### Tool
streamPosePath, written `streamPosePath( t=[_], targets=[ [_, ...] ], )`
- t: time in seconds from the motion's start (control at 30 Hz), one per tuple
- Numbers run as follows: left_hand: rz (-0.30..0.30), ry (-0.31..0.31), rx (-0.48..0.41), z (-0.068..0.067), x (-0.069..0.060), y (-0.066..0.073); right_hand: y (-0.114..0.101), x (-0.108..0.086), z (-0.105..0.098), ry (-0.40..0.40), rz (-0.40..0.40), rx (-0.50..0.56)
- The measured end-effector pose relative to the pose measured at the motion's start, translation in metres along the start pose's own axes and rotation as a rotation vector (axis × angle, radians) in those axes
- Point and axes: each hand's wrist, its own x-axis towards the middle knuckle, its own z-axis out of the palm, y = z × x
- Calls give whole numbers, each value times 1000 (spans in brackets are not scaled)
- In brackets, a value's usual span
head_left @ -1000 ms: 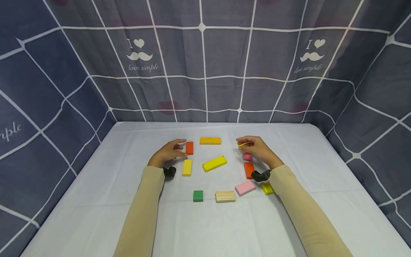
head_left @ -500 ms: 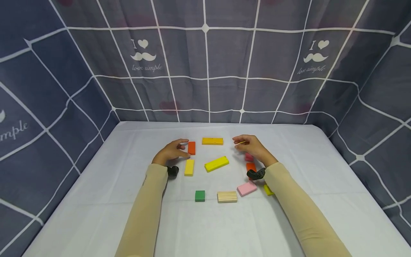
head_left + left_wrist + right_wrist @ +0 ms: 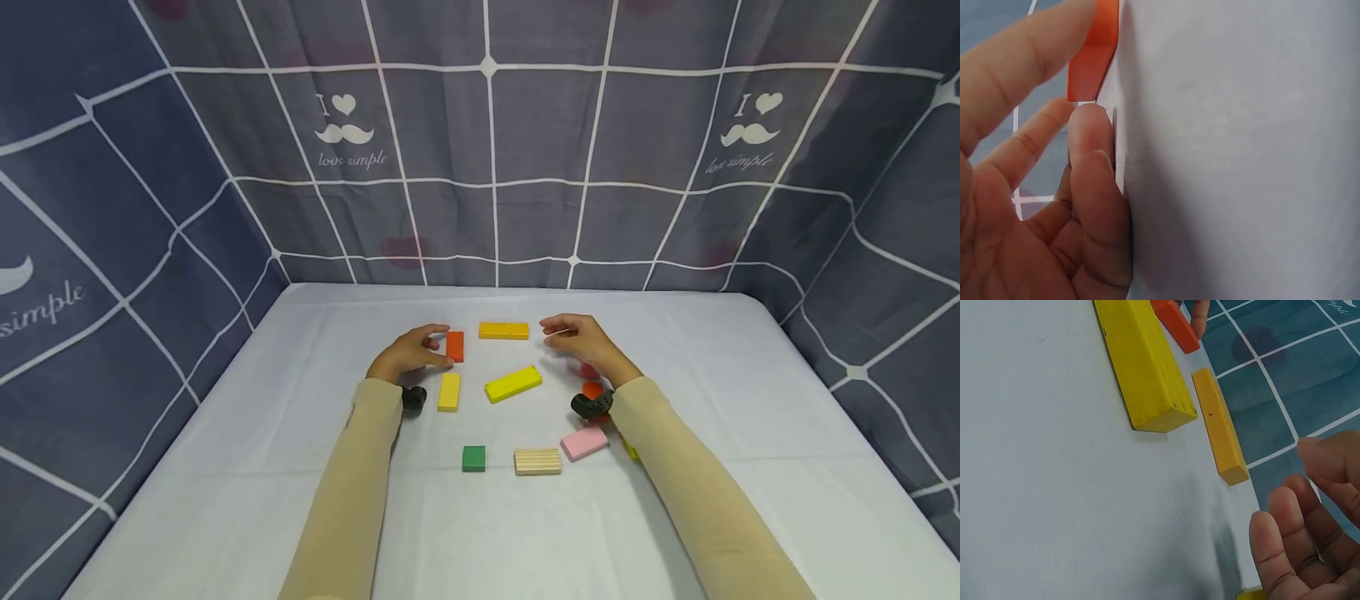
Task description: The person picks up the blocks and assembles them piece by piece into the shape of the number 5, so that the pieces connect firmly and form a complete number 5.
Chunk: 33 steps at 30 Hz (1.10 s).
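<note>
In the head view my left hand [image 3: 408, 352] grips an orange-red block [image 3: 455, 347] lengthwise, thumb at its near end, fingertips at its far end. The left wrist view shows the thumb across this block [image 3: 1093, 69]. My right hand [image 3: 588, 343] hovers right of an amber block [image 3: 503, 331]. In the right wrist view nothing lies between the thumb and fingers of the right hand [image 3: 1310, 525]. A yellow piece [image 3: 1250, 594] shows at that view's bottom edge. A long yellow block [image 3: 513, 384] lies diagonally between the hands.
Nearer on the white table [image 3: 480, 533] lie a yellow block [image 3: 449, 392], green block [image 3: 473, 458], ridged wooden block [image 3: 537, 462] and pink block [image 3: 584, 443]. Under the right arm, a darker pink block [image 3: 588, 371], an orange block [image 3: 592, 391] and a yellow block [image 3: 631, 450] are partly hidden.
My right hand has moved left toward the amber block, its forearm covering more of the blocks beneath. The left hand stays at the orange-red block. The head view has shifted slightly.
</note>
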Motion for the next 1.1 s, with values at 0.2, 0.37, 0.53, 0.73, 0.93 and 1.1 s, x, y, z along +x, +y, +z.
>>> streamPosePath(
  t=[0.2, 0.37, 0.53, 0.73, 0.93, 1.1],
  targets=[
    [-16, 1, -7, 0, 1, 0, -1, 9, 6, 4, 35, 12],
    [-15, -1, -10, 0, 1, -1, 1, 15, 8, 11, 51, 26],
    [-18, -7, -23, -1, 3, -2, 4, 20, 11, 1, 53, -7],
    [-30, -6, -27, -1, 4, -4, 1, 27, 16, -20, 49, -30],
    [-39, 1, -34, -1, 5, -4, -2, 34, 18, -17, 81, -51],
    [-36, -4, -39, -2, 4, -4, -2, 40, 21, -10, 132, -70]
  ],
)
